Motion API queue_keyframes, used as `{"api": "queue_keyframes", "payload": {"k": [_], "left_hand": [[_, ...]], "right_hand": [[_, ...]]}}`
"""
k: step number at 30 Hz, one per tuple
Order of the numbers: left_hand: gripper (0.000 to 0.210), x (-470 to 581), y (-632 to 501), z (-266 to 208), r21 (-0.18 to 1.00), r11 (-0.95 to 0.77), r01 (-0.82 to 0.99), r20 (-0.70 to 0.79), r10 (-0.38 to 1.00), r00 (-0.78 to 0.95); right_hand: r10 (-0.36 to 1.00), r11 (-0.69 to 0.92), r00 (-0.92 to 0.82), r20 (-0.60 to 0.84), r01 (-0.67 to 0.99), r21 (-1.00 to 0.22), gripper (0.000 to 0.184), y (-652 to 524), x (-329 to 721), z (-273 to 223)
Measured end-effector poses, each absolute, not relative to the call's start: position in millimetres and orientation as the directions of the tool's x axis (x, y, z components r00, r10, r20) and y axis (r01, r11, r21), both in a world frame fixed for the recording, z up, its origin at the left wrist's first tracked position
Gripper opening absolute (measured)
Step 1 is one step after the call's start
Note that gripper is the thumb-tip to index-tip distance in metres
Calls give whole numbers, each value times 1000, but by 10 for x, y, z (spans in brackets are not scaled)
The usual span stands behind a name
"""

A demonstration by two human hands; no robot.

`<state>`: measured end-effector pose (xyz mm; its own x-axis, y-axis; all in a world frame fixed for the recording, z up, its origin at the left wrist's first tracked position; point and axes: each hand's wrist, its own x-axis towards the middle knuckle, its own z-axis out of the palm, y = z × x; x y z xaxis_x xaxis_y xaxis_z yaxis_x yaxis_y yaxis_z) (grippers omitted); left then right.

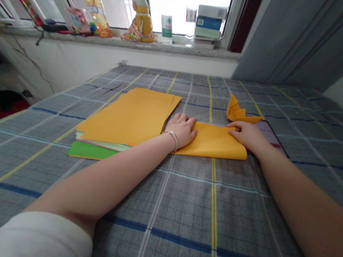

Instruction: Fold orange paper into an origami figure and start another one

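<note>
A yellow-orange sheet of paper (211,142) lies folded over on the checked cloth, with a rounded bend at its right end. My left hand (181,129), with a silver bangle at the wrist, presses on the sheet's left part, palm down and fingers apart. At the upper right corner, my right hand (244,133) pinches the sheet between thumb and fingers. Just beyond that hand stands a folded orange paper shape (240,112) with pointed tips. Left of my left hand is a stack of coloured paper (131,116), orange on top, with green and pale sheets showing below.
A tablet or phone (272,135) lies partly hidden behind my right hand. The grey checked cloth (185,208) covers the surface. Bottles, a yellow cup (142,20), a tube (166,28) and stacked boxes (209,24) stand on the windowsill (177,49). A grey curtain (288,38) hangs at right.
</note>
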<state>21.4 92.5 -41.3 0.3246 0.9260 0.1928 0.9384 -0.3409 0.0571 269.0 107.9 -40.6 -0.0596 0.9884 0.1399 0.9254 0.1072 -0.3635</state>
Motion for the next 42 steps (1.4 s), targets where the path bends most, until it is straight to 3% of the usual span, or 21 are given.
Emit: {"api": "queue_keyframes", "payload": {"k": [4,9,12,23,36,42], "left_hand": [[35,102,1091,-371,162,-284,945,248,939,239],[26,-116,1295,-323,353,-244,903,178,965,191],[26,-176,1324,-328,401,-234,886,169,969,179],[19,-145,1303,-308,322,-221,920,125,974,190],[32,-57,1307,-428,275,-304,912,215,944,250],[36,14,1196,-414,97,-353,931,195,924,330]], "right_hand": [[984,122,-68,162,929,-349,27,1101,2707,-430],[981,143,-86,172,926,-350,27,1118,2730,-451],[983,138,-83,164,924,-357,28,1111,2732,-452],[984,136,-88,156,933,-334,30,1116,2737,-465],[977,137,-73,201,935,-328,29,1080,2702,-470],[977,142,-85,196,944,-297,29,1075,2695,-459]]}}
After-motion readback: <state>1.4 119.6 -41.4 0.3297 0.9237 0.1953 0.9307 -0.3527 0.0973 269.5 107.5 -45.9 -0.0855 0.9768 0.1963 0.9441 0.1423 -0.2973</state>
